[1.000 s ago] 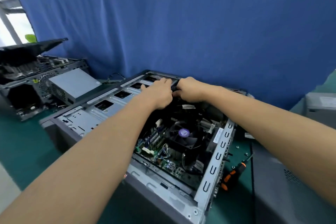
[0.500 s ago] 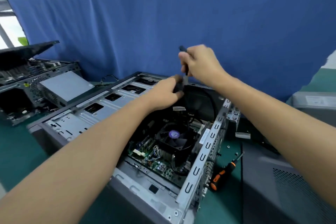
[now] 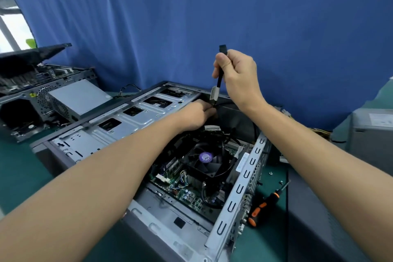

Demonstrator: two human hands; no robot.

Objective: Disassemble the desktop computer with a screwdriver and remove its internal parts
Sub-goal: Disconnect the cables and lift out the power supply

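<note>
- The right hand point(image 3: 238, 74) is curled tight around a black cable point(image 3: 219, 80), held up high above the open computer point(image 3: 127, 121).
- The left hand point(image 3: 194, 116) pinches the low end of the cable at the computer's far edge.
- 1 fan point(image 3: 205, 158) sits inside the computer.
- The screwdriver point(image 3: 263, 206) lies on the green surface point(image 3: 17, 176), just beside the computer's right side.

Your left forearm point(image 3: 106, 176) and right forearm point(image 3: 319, 155) are bare skin from the edge of the view right up to the wrists. Your left hand point(image 3: 195, 116) and right hand point(image 3: 238, 74) are bare as well. The wide lens draws both arms thick close to you and slim toward the wrists. Knuckles and faint tendon ridges show on the right hand's back.
</note>
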